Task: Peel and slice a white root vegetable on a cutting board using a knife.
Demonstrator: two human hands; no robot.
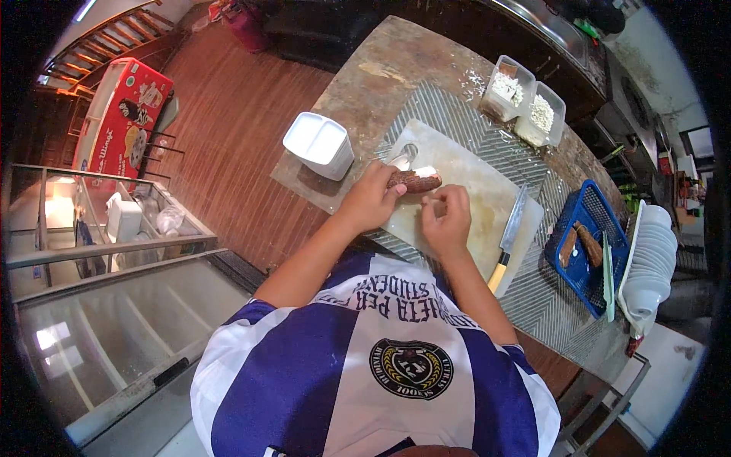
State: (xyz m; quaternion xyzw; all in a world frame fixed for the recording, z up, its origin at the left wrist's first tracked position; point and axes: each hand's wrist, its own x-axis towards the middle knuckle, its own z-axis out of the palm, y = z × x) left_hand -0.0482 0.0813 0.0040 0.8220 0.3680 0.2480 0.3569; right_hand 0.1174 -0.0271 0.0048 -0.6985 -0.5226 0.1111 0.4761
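My left hand is wrapped round a brown-skinned cassava root over the cutting board's left part. White flesh shows along the root's upper side, where skin is off. My right hand is just below the root's right end, its fingers curled together; whatever they might pinch is hidden. Beneath both lies a pale cutting board with a hole at its far left corner. On the board's right side rests a large knife, its yellow handle towards me.
Left of the board stands a white square tub. Two clear containers with white shreds or bits sit at the far side. To the right, a blue basket holds brown roots and a pale green strip-like thing, beside stacked white bowls.
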